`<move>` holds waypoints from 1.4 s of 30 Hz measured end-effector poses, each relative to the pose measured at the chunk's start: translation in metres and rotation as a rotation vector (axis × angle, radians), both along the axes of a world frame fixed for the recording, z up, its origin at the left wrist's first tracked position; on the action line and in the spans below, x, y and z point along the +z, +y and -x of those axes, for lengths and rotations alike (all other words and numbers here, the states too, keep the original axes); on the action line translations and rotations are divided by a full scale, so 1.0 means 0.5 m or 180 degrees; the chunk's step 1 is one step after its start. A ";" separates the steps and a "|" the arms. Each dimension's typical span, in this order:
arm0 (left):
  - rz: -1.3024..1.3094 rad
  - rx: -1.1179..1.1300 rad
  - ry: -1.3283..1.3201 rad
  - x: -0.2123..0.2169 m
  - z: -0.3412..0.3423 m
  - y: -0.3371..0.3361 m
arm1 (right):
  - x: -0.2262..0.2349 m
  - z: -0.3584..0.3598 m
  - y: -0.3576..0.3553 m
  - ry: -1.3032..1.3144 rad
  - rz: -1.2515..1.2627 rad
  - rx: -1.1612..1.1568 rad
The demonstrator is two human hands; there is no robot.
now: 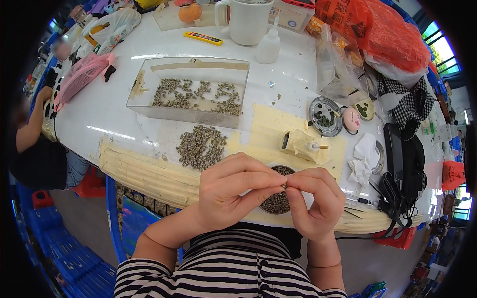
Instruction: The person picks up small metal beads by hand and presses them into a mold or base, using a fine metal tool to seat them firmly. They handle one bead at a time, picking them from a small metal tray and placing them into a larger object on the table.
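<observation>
My left hand (237,185) and my right hand (316,199) meet fingertip to fingertip above a round bowl of small metallic parts (276,202). Both are closed in a pinch on one tiny metallic part (283,186), too small to tell its exact kind. To the left of my left hand lies a loose pile of similar small parts (201,147) on the white table. Behind that pile, a clear plastic box (186,115) holds more of them, spread over its floor. Beyond my right hand stands a small tape-wrapped block (305,146) with a thin rod sticking out.
A metal dish with dark green pieces (325,116) sits at the right, near crumpled white tissue (363,159) and black cables (397,184). Farther back are a white jug (248,22), a squeeze bottle (269,47) and red plastic bags (392,39). Another person (37,144) sits at the left.
</observation>
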State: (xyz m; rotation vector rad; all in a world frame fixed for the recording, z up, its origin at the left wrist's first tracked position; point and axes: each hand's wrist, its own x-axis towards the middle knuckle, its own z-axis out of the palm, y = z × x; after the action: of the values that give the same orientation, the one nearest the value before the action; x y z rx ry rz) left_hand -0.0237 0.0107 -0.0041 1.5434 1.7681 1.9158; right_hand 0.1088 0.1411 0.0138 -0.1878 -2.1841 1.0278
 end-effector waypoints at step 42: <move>-0.0125 0.0471 0.0962 0.003 -0.006 0.000 | -0.005 -0.010 0.011 0.0062 0.0641 0.0268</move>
State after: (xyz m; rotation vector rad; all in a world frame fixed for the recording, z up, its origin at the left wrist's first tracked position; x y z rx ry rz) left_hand -0.0206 0.0105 -0.0028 1.8482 2.0259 1.8708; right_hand 0.1138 0.1465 0.0115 -0.1780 -2.0847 1.2923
